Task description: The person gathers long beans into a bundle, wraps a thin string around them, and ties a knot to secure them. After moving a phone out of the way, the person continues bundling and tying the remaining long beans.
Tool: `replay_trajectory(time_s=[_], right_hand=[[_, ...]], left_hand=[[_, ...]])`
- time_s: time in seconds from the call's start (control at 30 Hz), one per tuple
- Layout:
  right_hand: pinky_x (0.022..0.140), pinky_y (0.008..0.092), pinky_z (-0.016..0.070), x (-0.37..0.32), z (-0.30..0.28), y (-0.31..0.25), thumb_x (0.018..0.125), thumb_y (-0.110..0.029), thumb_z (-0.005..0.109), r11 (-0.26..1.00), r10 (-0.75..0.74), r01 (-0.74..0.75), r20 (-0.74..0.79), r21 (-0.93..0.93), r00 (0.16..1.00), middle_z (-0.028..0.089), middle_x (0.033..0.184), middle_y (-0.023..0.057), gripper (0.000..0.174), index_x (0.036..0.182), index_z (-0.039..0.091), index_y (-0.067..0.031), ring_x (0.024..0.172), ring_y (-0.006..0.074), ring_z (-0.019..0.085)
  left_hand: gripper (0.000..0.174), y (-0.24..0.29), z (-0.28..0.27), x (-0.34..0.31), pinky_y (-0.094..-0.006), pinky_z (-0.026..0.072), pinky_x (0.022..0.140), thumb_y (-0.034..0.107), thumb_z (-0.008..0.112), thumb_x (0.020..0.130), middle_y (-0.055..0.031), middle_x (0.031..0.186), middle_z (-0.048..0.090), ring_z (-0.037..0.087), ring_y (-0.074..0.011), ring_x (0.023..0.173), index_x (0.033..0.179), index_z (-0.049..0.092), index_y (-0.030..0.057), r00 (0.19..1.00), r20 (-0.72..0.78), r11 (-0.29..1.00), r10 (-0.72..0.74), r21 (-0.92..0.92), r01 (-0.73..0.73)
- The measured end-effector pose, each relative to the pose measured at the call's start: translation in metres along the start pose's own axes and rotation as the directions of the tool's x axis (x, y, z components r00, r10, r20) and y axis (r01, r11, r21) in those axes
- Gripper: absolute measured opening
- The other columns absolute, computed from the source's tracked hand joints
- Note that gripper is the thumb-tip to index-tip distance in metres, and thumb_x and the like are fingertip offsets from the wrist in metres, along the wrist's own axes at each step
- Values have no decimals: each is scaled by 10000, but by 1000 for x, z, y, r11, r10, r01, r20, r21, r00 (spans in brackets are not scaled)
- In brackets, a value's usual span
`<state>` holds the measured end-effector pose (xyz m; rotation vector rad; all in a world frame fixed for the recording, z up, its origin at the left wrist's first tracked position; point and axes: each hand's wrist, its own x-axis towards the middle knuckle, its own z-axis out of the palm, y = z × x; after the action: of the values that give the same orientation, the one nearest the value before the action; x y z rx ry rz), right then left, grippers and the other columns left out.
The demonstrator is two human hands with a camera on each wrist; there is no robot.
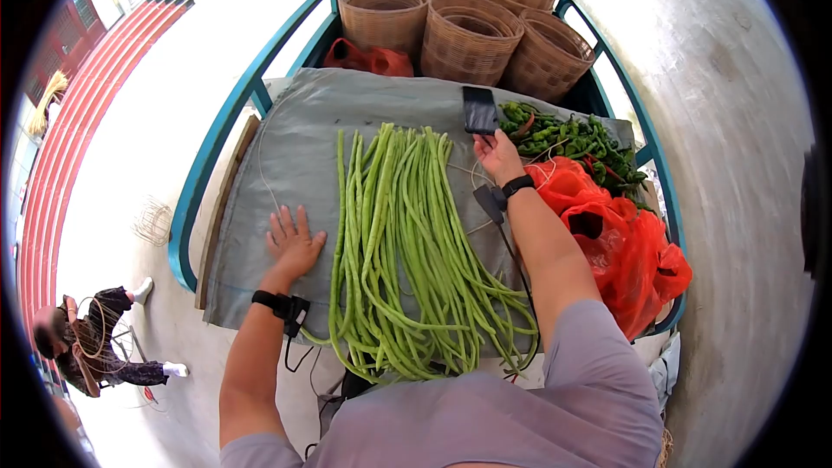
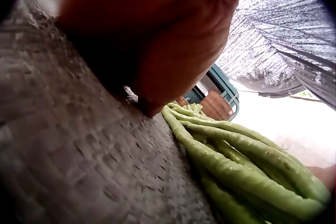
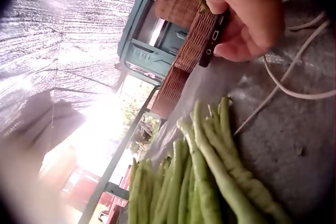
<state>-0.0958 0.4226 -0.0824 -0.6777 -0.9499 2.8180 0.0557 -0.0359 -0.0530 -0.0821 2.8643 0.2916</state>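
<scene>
A black smartphone is pinched at its near end by my right hand, above the far right part of the grey sheet. The right wrist view shows the phone's edge with its ports between thumb and fingers. My left hand rests on the sheet with its fingers spread, left of the long green beans. The beans lie in a wide bundle down the middle, their near ends fanning out toward my body. In the left wrist view, the left hand presses close to the woven surface.
Brown woven baskets stand behind the sheet inside the teal cart rails. Green peppers and red plastic bags lie at the right. A pale cord runs near my right hand. A seated person is at the lower left.
</scene>
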Motion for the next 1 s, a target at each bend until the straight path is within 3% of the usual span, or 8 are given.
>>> replay_trajectory(time_s=[0.13,0.27,0.4,0.5,0.6,0.7,0.9,1.0], right_hand=[[715,413,562,11,-18,-3,971,-195,448,997,-37,37,-9,70,999,589,1025,146,211,1070,508,-18,895,301,595],[770,467,557,12,-17,-7,971,-143,434,991,4,-8,-36,-132,999,591,1010,197,197,1059,497,21,901,340,607],[790,481,552,0,-4,-8,961,-93,414,996,42,-40,19,-79,999,582,1044,219,203,1077,484,58,920,361,598],[819,477,558,-7,4,-10,979,-108,398,985,26,-48,-131,-166,991,589,1058,220,203,1071,471,57,934,366,606],[782,467,560,-12,10,-8,981,-122,407,976,-20,1,-88,-217,996,587,1063,217,209,1082,468,51,923,354,611],[760,454,558,9,4,-6,983,-131,419,975,32,-62,-140,-212,990,577,1090,220,206,1097,457,36,938,353,617],[771,455,564,3,13,8,972,-83,409,979,185,-187,-33,-80,982,576,1112,238,182,1103,429,41,1023,375,611],[748,461,574,9,8,8,951,-46,407,987,162,-162,-39,18,986,572,1076,241,164,1068,403,68,967,383,628]], left_hand=[[781,-1,6,-1,-612,13,1091,538,462,902,-207,1564,33,-53,-436,1427,1509,160,153,999,-43,1000,7,20,-6],[775,0,5,-1,-608,10,1094,540,450,907,-208,1563,36,-57,-440,1425,1510,156,153,999,-49,999,10,34,-8],[768,3,-1,-3,-593,1,1100,543,430,916,-192,1570,8,-78,-420,1431,1514,135,162,1000,-11,1000,6,5,-6],[759,4,-5,-4,-586,-9,1100,547,411,927,-177,1575,-18,-95,-400,1436,1519,116,174,1000,23,1000,-11,2,11],[765,5,-4,-4,-581,-15,1103,552,409,924,-172,1576,-27,-106,-393,1436,1519,112,172,999,33,1000,-17,-1,17],[767,6,-3,-3,-580,-13,1105,548,413,923,-178,1575,-21,-100,-396,1436,1517,118,163,999,28,999,-30,13,29],[763,7,-2,-5,-580,-9,1107,530,431,920,-196,1570,10,-80,-406,1436,1512,144,143,1000,-9,1000,-15,-4,15],[761,7,-5,-6,-582,-7,1105,523,444,916,-198,1569,21,-71,-407,1436,1510,155,142,1000,-19,1000,-4,-9,4]])
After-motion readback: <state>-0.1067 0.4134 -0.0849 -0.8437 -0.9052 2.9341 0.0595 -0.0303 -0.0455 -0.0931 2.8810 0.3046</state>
